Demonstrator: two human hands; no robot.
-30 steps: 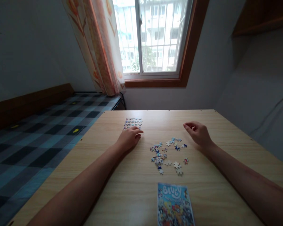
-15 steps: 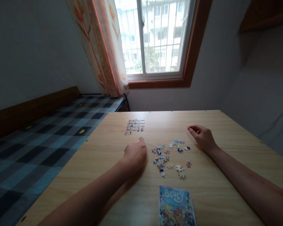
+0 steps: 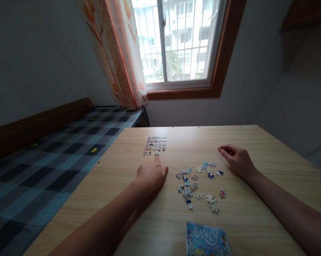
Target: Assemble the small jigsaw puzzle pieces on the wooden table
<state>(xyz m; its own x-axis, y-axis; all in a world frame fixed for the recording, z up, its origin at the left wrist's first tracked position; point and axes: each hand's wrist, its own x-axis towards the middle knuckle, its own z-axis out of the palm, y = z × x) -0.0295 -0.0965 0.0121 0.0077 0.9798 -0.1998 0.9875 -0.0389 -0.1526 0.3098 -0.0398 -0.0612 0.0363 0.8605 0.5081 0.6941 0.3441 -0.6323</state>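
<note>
A small joined block of jigsaw pieces [image 3: 155, 144] lies on the wooden table [image 3: 182, 213] toward the far left. My left hand [image 3: 151, 174] rests on the table just below it, index finger stretched out and touching a single loose piece [image 3: 157, 155] at the block's lower edge, other fingers curled. Several loose pieces [image 3: 199, 183] are scattered in the middle. My right hand [image 3: 237, 160] lies to the right of them, fingers loosely bent, holding nothing.
A colourful Bluey picture card [image 3: 207, 241] lies at the near edge of the table. A bed with a checked blue cover [image 3: 43, 167] runs along the left. Behind the table are a window [image 3: 179, 39] and an orange curtain [image 3: 115, 49].
My left hand pulled back from the joined block, then pushed a single piece with its index finger up to the block's lower edge. My right hand barely moved.
</note>
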